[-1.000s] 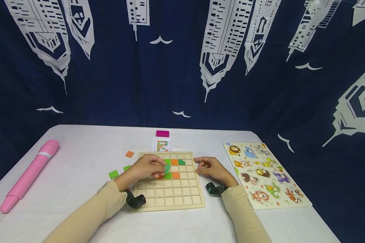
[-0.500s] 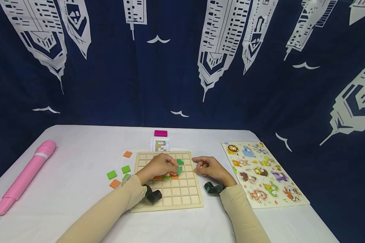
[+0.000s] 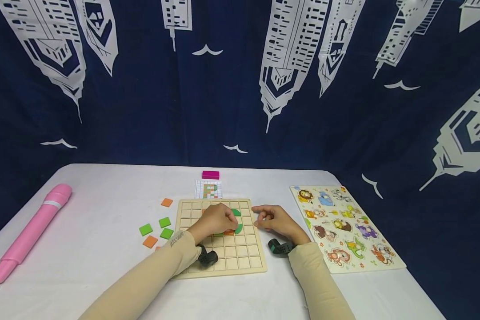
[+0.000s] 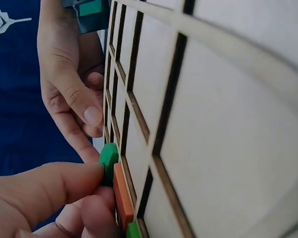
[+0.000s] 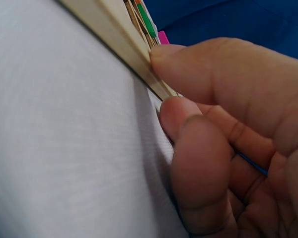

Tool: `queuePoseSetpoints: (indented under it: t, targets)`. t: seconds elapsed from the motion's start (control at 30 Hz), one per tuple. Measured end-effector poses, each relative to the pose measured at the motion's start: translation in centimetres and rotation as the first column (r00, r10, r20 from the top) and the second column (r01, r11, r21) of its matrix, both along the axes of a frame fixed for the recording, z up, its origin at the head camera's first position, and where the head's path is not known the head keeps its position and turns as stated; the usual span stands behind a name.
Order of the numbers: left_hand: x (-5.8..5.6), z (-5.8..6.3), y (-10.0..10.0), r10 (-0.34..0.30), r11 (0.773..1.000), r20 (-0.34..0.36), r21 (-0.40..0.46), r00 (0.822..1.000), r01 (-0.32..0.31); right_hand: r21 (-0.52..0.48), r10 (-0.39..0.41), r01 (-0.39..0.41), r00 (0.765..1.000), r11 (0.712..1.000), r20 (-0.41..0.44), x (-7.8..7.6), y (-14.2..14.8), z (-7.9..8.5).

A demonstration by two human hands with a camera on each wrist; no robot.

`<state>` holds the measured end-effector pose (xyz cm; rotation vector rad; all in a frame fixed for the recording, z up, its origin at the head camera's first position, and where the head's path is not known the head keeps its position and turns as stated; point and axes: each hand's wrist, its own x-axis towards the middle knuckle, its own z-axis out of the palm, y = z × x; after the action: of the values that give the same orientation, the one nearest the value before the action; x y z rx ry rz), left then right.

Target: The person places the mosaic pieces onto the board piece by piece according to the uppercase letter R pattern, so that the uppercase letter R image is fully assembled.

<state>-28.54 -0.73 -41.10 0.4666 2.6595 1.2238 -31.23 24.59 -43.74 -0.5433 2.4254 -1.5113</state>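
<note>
My left hand (image 3: 218, 218) is over the wooden grid board (image 3: 242, 263), its thumb and fingers pinching a green rounded tile (image 4: 108, 161). In the left wrist view that tile sits right at a cell beside an orange square tile (image 4: 122, 193). Another green rounded tile (image 3: 235, 212) lies in a cell farther up the board. Several orange and green squares in the grid are partly hidden by the left hand. At the board's right edge, my right hand (image 3: 278, 221) grips the rim (image 5: 124, 47), thumb on top and curled fingers against the side.
Loose green tiles (image 3: 146, 229) and orange tiles (image 3: 150, 242) lie left of the board. Behind it are a printed pattern card (image 3: 209, 190) and a magenta block (image 3: 210, 175). A pink microphone-shaped object (image 3: 34, 231) lies far left; an animal puzzle board (image 3: 348, 229) lies right.
My left hand has moved right across the board, carrying the green rounded tile to the cell beside the orange square. The right hand has stayed at the board's edge.
</note>
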Motion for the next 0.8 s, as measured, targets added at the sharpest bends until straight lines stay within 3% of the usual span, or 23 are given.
queuePoseSetpoints:
  t: [0.23, 0.8]
  targets:
    - [-0.03, -0.06, 0.04, 0.005, 0.999, -0.052, -0.047, 0.999, -0.008, 0.007, -0.017, 0.017, 1.000, 1.000, -0.003, -0.11, -0.04, -0.11]
    - [0.03, 0.16, 0.23, -0.015, 0.997, -0.058, -0.078, 0.998, 0.011, -0.008, -0.011, 0.011, 1.000, 1.000, -0.002, -0.04, -0.03, -0.09]
